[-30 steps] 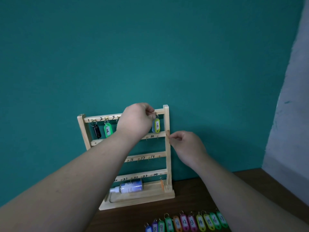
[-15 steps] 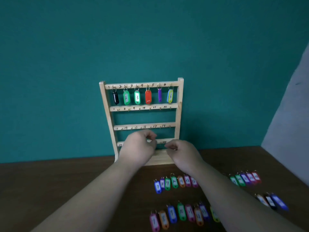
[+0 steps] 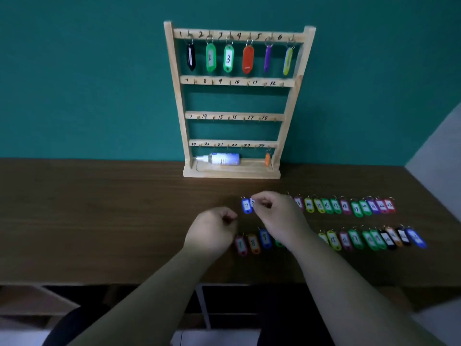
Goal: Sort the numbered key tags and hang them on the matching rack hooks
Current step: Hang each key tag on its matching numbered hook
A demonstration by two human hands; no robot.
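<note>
The wooden key rack (image 3: 294, 101) stands against the teal wall, with numbers written on its four rails. Its top rail carries six tags: black (image 3: 190, 57), green 2 (image 3: 210, 57), green 3 (image 3: 228, 58), orange-red (image 3: 248, 59), purple (image 3: 268, 58) and yellow-green (image 3: 288, 61). One orange tag (image 3: 267, 159) hangs from hook 24. Two rows of numbered tags lie on the table. My right hand (image 3: 280, 216) pinches the tag marked 8 (image 3: 252, 202), right beside the blue 7 tag (image 3: 246, 206) in the far row. My left hand (image 3: 212, 232) hovers curled shut, with nothing in it.
A small white bottle (image 3: 222, 159) lies in the rack's base tray. The near row starts with a pink 7 (image 3: 240, 245), an orange 8 (image 3: 254, 243) and a blue 9 (image 3: 265, 238). My right forearm hides several tags. The table's front edge (image 3: 99, 283) is close to me.
Both hands came down from the rack's top rail to the table. The right hand has reached the far row of tags, and my view has tilted down.
</note>
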